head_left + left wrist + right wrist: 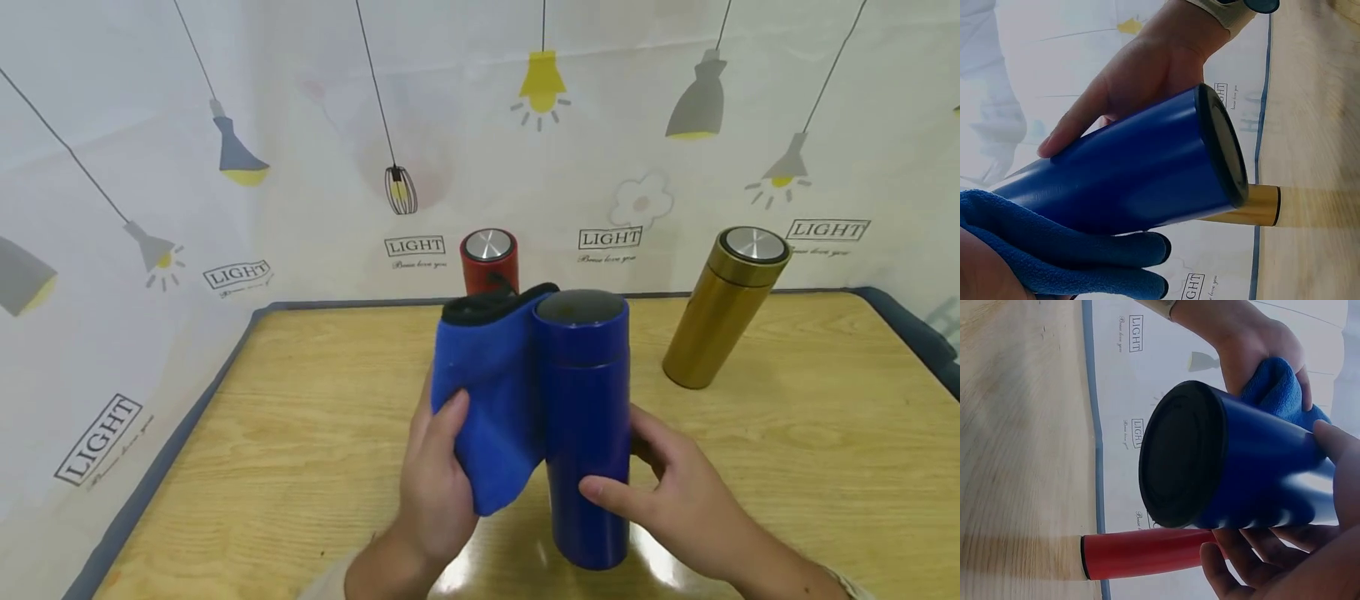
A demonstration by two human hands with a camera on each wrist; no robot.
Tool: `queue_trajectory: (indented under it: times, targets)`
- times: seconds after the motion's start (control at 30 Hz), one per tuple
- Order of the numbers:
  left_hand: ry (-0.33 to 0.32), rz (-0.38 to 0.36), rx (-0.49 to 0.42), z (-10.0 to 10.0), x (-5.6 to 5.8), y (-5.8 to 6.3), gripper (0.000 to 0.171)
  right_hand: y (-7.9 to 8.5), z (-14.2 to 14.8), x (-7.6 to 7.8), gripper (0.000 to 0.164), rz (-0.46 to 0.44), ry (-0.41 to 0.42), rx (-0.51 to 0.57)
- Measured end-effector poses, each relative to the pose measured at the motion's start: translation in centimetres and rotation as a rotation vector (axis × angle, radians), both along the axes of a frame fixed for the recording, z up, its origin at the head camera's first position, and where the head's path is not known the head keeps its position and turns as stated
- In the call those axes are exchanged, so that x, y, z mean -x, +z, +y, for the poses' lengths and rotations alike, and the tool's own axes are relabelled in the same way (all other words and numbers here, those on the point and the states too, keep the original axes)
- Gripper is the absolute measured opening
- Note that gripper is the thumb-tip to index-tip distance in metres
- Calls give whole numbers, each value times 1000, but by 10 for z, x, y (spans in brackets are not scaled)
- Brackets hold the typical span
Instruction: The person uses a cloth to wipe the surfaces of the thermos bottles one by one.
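A dark blue thermos flask (pixel 588 442) is held up off the table, its black base (pixel 1182 453) showing in the right wrist view. My right hand (pixel 686 492) grips its lower part, thumb on the near side and fingers round the far right. In my left hand (pixel 438 492) is a folded blue cloth (pixel 487 400) with black edging, the thumb lying over its front. The cloth presses against the flask's left side. Some of the left fingers are hidden behind the cloth.
A red thermos flask (pixel 490 260) stands at the back, partly hidden behind the cloth. To the right, a gold thermos flask (pixel 723 312) stands on the wooden table (pixel 300 433). A pale printed sheet (pixel 315 150) hangs behind and down the sides.
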State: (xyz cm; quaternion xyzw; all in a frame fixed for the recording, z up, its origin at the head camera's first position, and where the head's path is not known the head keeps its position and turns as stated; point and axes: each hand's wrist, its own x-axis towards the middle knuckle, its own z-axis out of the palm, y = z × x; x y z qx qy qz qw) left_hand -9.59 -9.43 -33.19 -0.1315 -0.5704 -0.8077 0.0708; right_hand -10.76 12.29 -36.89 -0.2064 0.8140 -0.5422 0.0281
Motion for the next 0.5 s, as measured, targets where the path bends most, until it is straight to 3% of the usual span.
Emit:
queue_trajectory:
  times: [0.23, 0.5]
  targets:
    - [-46, -43, 64, 5, -3, -3, 51, -1, -2, -5, 64, 87, -38, -58]
    - [-113, -41, 107, 12, -6, -6, 53, -1, -3, -7, 69, 140, -63, -63]
